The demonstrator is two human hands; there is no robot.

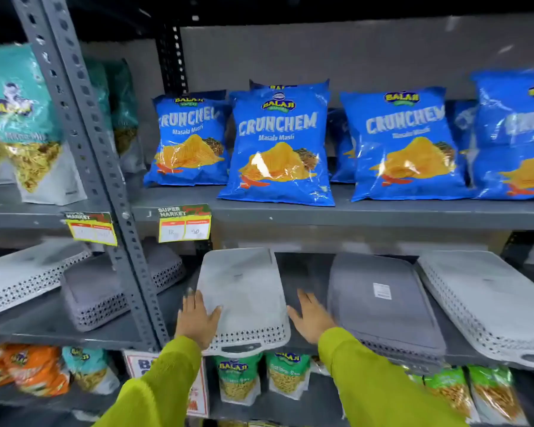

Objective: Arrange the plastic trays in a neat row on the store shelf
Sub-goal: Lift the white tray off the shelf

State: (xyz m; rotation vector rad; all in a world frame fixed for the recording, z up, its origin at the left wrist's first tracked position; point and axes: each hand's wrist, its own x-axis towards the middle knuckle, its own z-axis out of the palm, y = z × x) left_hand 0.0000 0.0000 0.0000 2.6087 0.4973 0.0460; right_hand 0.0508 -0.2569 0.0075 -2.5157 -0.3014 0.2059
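Left hand (197, 318) flat on perforated-rim plastic tray (244, 294).

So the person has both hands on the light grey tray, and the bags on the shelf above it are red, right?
Not quite. The head view shows the left hand and right hand at either side of the light grey tray, but the chip bags on the shelf above are blue, not red.
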